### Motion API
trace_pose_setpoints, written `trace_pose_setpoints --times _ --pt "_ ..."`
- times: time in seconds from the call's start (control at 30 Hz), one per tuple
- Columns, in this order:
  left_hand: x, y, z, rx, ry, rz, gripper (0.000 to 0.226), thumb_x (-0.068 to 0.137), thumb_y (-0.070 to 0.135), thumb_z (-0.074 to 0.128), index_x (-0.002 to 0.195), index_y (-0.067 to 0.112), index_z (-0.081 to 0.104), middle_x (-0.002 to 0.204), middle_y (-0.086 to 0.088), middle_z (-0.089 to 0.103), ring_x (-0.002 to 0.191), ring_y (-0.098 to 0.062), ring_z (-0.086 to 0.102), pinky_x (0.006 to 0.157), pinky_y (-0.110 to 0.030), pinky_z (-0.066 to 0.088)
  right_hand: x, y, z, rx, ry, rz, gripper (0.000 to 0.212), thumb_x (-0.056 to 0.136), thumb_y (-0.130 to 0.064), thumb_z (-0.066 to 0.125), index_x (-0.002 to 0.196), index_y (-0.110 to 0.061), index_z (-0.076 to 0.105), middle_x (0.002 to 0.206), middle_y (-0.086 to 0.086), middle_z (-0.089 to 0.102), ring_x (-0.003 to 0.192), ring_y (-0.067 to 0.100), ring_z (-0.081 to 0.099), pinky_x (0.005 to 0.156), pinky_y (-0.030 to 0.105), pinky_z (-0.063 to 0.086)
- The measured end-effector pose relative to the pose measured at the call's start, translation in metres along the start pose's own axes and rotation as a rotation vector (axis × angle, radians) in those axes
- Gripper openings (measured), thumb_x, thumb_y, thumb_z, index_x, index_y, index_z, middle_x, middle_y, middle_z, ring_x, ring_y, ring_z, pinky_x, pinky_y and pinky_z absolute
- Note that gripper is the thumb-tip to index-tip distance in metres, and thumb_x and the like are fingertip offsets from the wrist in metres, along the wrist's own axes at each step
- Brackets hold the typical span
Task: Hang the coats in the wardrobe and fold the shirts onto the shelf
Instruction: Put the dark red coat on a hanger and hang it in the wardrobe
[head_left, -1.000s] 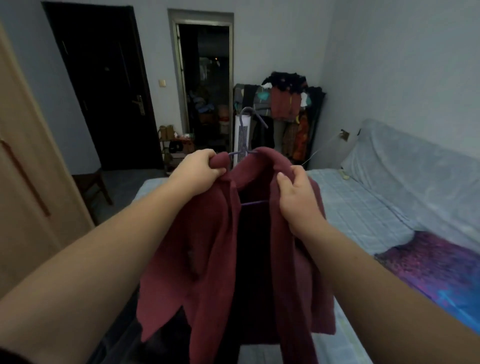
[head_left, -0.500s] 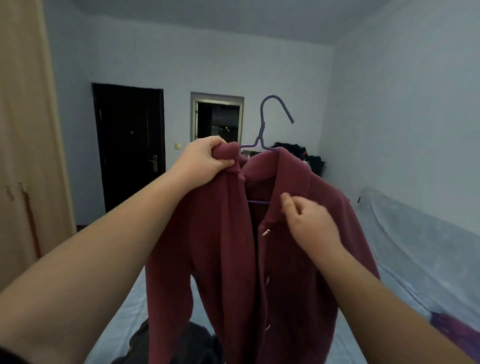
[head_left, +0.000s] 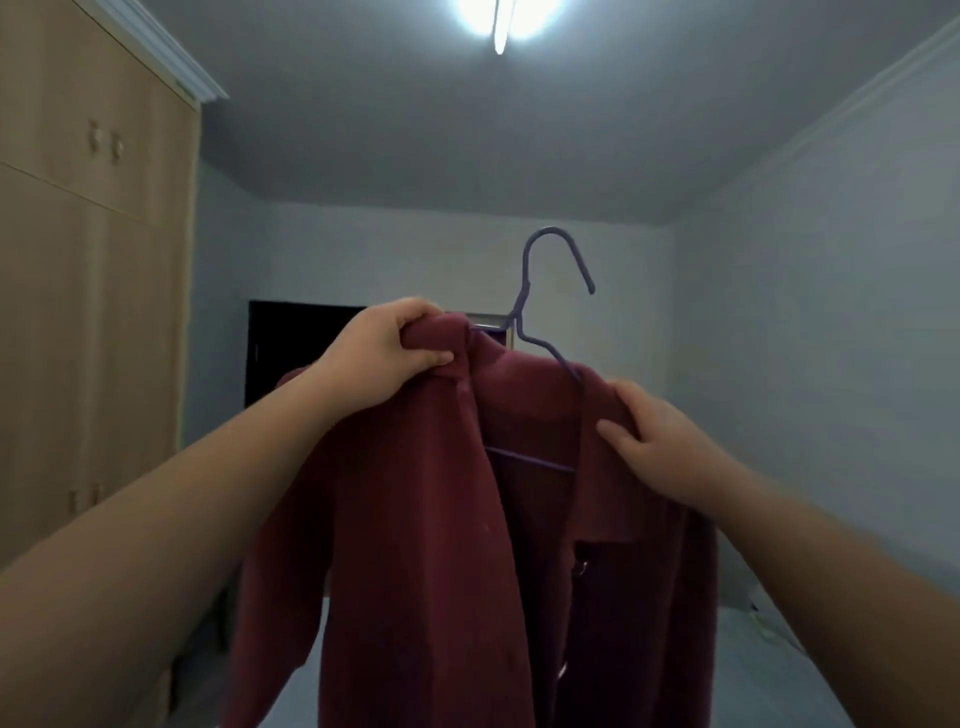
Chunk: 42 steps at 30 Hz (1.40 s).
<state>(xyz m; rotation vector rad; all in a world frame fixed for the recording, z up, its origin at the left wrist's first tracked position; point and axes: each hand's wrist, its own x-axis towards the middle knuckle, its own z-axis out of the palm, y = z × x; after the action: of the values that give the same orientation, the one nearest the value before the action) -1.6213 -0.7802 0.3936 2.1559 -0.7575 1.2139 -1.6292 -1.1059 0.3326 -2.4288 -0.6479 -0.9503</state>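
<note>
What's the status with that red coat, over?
Left hand grips the red coat at its collar. Right hand rests on its shoulder. Coat on purple hanger, wardrobe doors shut.

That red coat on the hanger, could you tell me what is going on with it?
A person holds the red coat up on a purple hanger. The left hand grips its collar, and the right hand rests on the other shoulder. It is not yet hung; the wardrobe stands shut on the left.
</note>
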Motion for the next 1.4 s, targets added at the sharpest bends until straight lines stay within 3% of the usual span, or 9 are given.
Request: trace_pose_setpoints --times 0.27,0.37,0.47,0.67,0.8,0.9,1.1,1.23,1.4 --pt "-0.030 0.020 -0.046 0.221 0.056 0.143 0.027 0.084 0.015 0.076 0.104 0.020 0.059 0.097 0.007 0.056 0.088 -0.005 0.049 0.079 -0.021 0.039 0.026 -0.039 -0.012 -0.239 0.267 -0.035 0.026 0.097 -0.037 0.053 0.120 -0.024 0.053 0.115 0.007 0.065 0.102 0.036 0.062 0.077 0.040 0.045" --pt "-0.057 0.042 -0.063 0.102 0.085 0.005 0.019 0.085 0.011 0.071 0.092 0.023 0.059 0.083 0.015 0.058 0.075 -0.004 0.051 0.073 -0.018 0.042 0.010 -0.052 0.001 -0.252 0.213 -0.125 0.022 0.097 -0.037 0.052 0.116 -0.027 0.050 0.113 0.003 0.064 0.098 0.033 0.064 0.071 0.037 0.043" --pt "-0.076 0.067 -0.083 -0.201 0.245 -0.164 0.015 0.082 0.020 0.068 0.083 0.032 0.059 0.075 0.011 0.060 0.071 -0.015 0.059 0.070 -0.039 0.051 -0.007 -0.068 0.016 -0.247 0.096 -0.220 0.028 0.097 -0.040 0.051 0.122 -0.029 0.047 0.116 -0.001 0.062 0.099 0.031 0.065 0.077 0.042 0.052" --pt "-0.138 0.083 -0.096 0.144 -0.296 -0.344 0.032 0.076 0.061 0.068 0.087 0.031 0.063 0.080 0.011 0.063 0.070 -0.006 0.056 0.070 -0.030 0.047 -0.027 -0.087 0.022 -0.099 0.138 -0.263 0.020 0.098 -0.040 0.047 0.113 -0.029 0.051 0.107 -0.005 0.065 0.093 0.028 0.065 0.073 0.039 0.047" --pt "-0.153 0.093 -0.137 0.490 -0.026 -0.361 0.032 0.077 0.056 0.072 0.082 0.027 0.058 0.097 0.004 0.049 0.090 -0.014 0.052 0.082 -0.030 0.043 -0.039 -0.099 0.021 0.021 0.119 -0.276 0.018 0.097 -0.041 0.049 0.111 -0.031 0.053 0.101 -0.005 0.067 0.089 0.027 0.065 0.068 0.034 0.042" --pt "-0.171 0.116 -0.152 0.239 -0.144 -0.520 0.058 0.075 0.064 0.070 0.116 0.029 0.047 0.122 0.003 0.051 0.105 -0.009 0.057 0.090 -0.023 0.046 -0.052 -0.120 0.029 0.120 0.104 -0.288 0.015 0.096 -0.042 0.049 0.109 -0.033 0.051 0.096 -0.003 0.067 0.087 0.028 0.064 0.069 0.036 0.043" --pt "-0.221 0.147 -0.194 0.463 -0.048 -0.422 0.036 0.095 0.016 0.063 0.130 0.019 0.056 0.116 0.011 0.059 0.104 0.001 0.054 0.086 0.000 0.035 -0.063 -0.184 0.053 0.364 -0.217 -0.363 0.019 0.097 -0.044 0.050 0.114 -0.034 0.052 0.099 -0.010 0.064 0.090 0.016 0.062 0.080 0.039 0.051" --pt "-0.251 0.156 -0.244 0.449 -0.056 -0.488 0.026 0.094 0.016 0.064 0.120 0.020 0.063 0.109 0.008 0.068 0.099 -0.001 0.062 0.088 -0.016 0.047 -0.071 -0.265 0.069 0.464 -0.219 -0.506 0.032 0.097 -0.040 0.051 0.126 -0.026 0.051 0.115 -0.002 0.064 0.104 0.021 0.060 0.090 0.039 0.048" --pt "-0.300 0.158 -0.333 0.461 -0.034 -0.609 0.022 0.093 0.026 0.066 0.115 0.029 0.061 0.106 0.009 0.068 0.095 0.006 0.061 0.085 -0.016 0.048 -0.069 -0.377 0.088 0.542 -0.183 -0.623 0.020 0.097 -0.038 0.053 0.107 -0.022 0.058 0.099 -0.003 0.064 0.094 0.021 0.060 0.082 0.041 0.049"
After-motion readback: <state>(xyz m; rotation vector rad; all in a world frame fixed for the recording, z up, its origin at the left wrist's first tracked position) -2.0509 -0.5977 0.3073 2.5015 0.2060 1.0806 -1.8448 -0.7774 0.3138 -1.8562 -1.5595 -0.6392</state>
